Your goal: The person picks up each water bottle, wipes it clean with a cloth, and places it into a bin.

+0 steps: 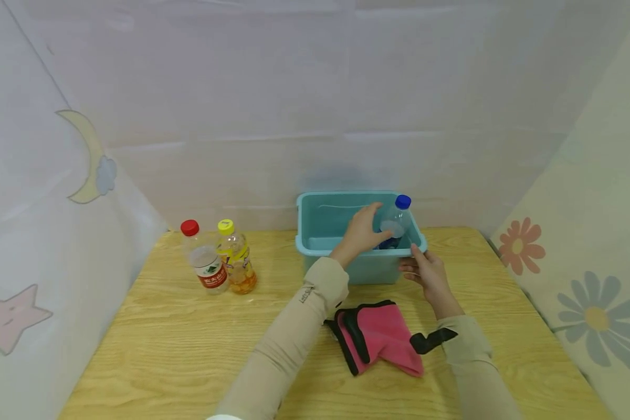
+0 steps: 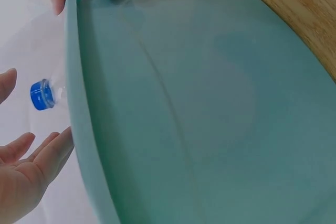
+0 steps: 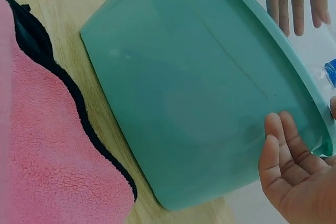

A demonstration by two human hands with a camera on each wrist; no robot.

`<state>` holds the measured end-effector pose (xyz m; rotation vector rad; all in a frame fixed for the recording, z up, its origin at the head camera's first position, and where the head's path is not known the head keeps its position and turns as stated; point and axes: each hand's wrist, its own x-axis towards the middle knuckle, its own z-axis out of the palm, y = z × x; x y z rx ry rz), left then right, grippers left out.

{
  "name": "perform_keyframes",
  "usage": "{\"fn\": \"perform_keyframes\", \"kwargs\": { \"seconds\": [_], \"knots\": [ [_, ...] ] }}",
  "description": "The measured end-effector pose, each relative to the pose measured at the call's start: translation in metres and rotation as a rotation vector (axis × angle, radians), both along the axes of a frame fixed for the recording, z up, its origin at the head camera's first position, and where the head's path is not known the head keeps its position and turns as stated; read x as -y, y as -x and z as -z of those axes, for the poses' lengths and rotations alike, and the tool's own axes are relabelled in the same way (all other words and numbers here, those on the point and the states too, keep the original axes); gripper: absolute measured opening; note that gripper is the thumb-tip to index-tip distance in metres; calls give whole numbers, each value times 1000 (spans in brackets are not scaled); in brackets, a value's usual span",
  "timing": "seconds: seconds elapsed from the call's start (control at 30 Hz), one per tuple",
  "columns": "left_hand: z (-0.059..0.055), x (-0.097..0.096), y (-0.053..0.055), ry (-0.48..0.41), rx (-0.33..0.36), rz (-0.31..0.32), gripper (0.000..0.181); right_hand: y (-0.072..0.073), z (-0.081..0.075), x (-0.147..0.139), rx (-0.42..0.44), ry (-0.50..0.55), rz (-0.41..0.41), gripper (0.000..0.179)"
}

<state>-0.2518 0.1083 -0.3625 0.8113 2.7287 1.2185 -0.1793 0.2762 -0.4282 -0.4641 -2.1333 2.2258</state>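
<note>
in bin, btl approx vert, cap up, by l hand

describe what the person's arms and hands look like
The left sleeve and right sleeve are both beige. The left one has small dark lettering near its end; a black piece shows at the edge of the right one. The left hand and right hand wear no gloves.

Open-topped teal bin on wooden table, clear blue-capped bottle roughly upright inside its right end
</note>
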Motion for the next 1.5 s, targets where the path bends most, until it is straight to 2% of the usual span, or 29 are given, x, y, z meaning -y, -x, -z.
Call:
{"fn": "perform_keyframes", "kwargs": {
  "seconds": [0.17, 0.43, 0.53, 0.73, 1.0, 1.2, 1.5],
  "knots": [
    [-1, 7, -2, -22, -10, 7, 65, 1, 0, -4, -11, -19, 6, 40],
    [1, 20, -2, -93, -26, 32, 64, 0, 0, -9, -37, -66, 3, 63],
    [1, 29, -6, -107, -47, 40, 64, -5, 1, -10, -43, -123, 0, 68],
    [0, 49, -19, -115, -80, 62, 59, -19, 2, -10, -64, -195, -17, 65],
    [5, 79, -41, -180, -159, 87, 52, -42, 8, -6, -117, -296, -117, 57],
    [17, 104, -51, -223, -225, 88, 49, -54, 15, 0, -128, -387, -175, 49],
    [25, 130, -61, -219, -286, 95, 48, -69, 23, 8, -238, -570, -306, 37]
  ]
}}
